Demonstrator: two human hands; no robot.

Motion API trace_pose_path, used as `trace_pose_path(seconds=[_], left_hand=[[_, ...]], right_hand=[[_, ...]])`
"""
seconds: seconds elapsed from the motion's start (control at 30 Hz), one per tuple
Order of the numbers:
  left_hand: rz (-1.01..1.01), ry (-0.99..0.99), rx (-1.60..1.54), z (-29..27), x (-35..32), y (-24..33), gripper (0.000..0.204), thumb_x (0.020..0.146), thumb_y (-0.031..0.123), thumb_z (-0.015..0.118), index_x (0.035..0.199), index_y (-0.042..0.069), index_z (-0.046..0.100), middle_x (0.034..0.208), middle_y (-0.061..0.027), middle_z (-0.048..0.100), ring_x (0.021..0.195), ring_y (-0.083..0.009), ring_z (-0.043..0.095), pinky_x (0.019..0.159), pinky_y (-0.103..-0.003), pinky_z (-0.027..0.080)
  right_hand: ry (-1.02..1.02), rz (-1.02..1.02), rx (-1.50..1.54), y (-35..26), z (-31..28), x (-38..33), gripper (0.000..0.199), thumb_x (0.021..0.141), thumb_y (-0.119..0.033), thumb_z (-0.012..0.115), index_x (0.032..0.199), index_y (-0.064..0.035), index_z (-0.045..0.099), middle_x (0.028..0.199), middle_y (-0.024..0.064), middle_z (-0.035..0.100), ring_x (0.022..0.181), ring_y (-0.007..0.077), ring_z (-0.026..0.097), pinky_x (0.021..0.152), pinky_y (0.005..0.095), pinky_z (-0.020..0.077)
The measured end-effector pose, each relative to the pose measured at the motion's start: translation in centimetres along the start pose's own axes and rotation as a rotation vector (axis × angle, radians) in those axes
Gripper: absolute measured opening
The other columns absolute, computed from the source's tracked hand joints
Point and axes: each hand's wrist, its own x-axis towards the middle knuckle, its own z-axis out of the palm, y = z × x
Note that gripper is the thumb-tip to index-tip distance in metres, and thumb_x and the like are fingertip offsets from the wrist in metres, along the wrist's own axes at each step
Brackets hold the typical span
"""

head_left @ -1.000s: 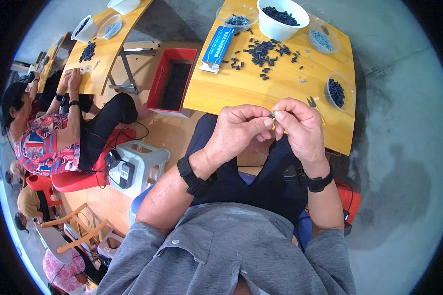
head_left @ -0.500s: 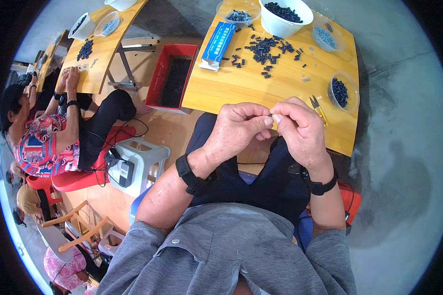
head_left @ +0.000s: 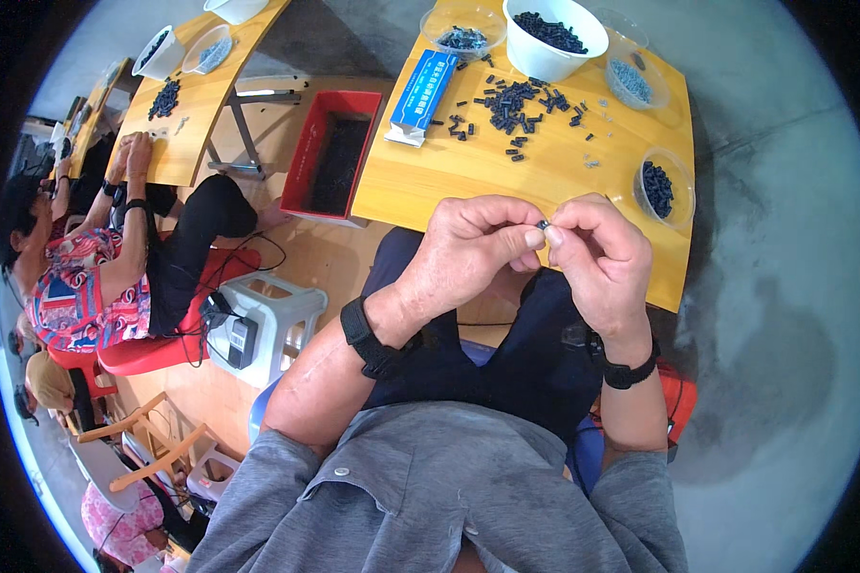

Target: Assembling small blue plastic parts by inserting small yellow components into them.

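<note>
Both my hands meet just past the near edge of the wooden table. Thumb and forefinger of my left hand (head_left: 478,246) pinch a small black part (head_left: 544,225). From the other side, my right hand (head_left: 602,263) has its thumb and forefinger closed on the same part, which is mostly covered by fingertips. Beyond my hands, a loose pile of short black cylindrical pieces (head_left: 509,107) is spread over the yellow table (head_left: 420,181). A clear round tub (head_left: 674,212) with more black pieces stands to the right of my right hand.
A white bowl (head_left: 535,59) of black pieces stands at the back, beside a blue box (head_left: 423,95). Two clear tubs (head_left: 432,38) (head_left: 631,95) hold small metallic parts. A red bin (head_left: 303,181) sits left of the table. Farther left, another person (head_left: 86,277) works at a separate table.
My right hand has shifted slightly right and down, and more of the small black part shows between the fingertips. The yellow-handled cutters on the table are now hidden behind that hand.
</note>
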Motion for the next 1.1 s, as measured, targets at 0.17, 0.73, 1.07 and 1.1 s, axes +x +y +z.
trace_pose_path(seconds=[0.17,0.73,1.07,1.1], left_hand=[[0.003,-0.004,0.026,-0.1,0.0,-0.3,0.011,0.087,0.007,0.063,0.094,-0.001,0.066,0.077,-0.0025,0.065,0.069,-0.0067,0.060,0.064,-0.021,0.051],[-0.128,0.006,0.026,-0.8,-0.1,-1.7,0.008,0.087,0.005,0.061,0.089,-0.001,0.067,0.074,-0.0017,0.064,0.066,-0.0053,0.058,0.061,-0.021,0.049],[-0.175,0.020,0.002,-2.2,0.7,-4.2,0.007,0.088,0.007,0.061,0.091,0.000,0.063,0.075,-0.0020,0.063,0.067,-0.0082,0.059,0.063,-0.023,0.049],[-0.173,0.019,0.002,-2.4,0.6,-4.3,0.007,0.088,0.007,0.061,0.091,0.000,0.063,0.075,-0.0020,0.063,0.067,-0.0082,0.059,0.063,-0.023,0.049]], right_hand=[[-0.022,-0.068,-0.074,-0.2,0.0,0.1,0.008,0.080,0.006,0.061,0.086,0.0010,0.058,0.078,0.0070,0.057,0.067,0.0122,0.056,0.059,0.0235,0.0459],[-0.166,-0.052,-0.188,1.6,0.7,0.0,0.002,0.082,0.001,0.056,0.081,-0.0002,0.058,0.071,0.0100,0.054,0.062,0.0224,0.056,0.055,0.0316,0.0441],[-0.008,0.263,-0.419,11.1,-3.0,4.0,0.008,0.082,-0.006,0.055,0.084,-0.0008,0.061,0.070,0.0152,0.062,0.064,0.0264,0.060,0.061,0.0337,0.0474],[0.078,0.189,-0.595,12.2,-3.6,4.8,0.008,0.081,-0.006,0.055,0.084,-0.0013,0.061,0.073,0.0177,0.063,0.066,0.0325,0.061,0.062,0.0373,0.0485]])
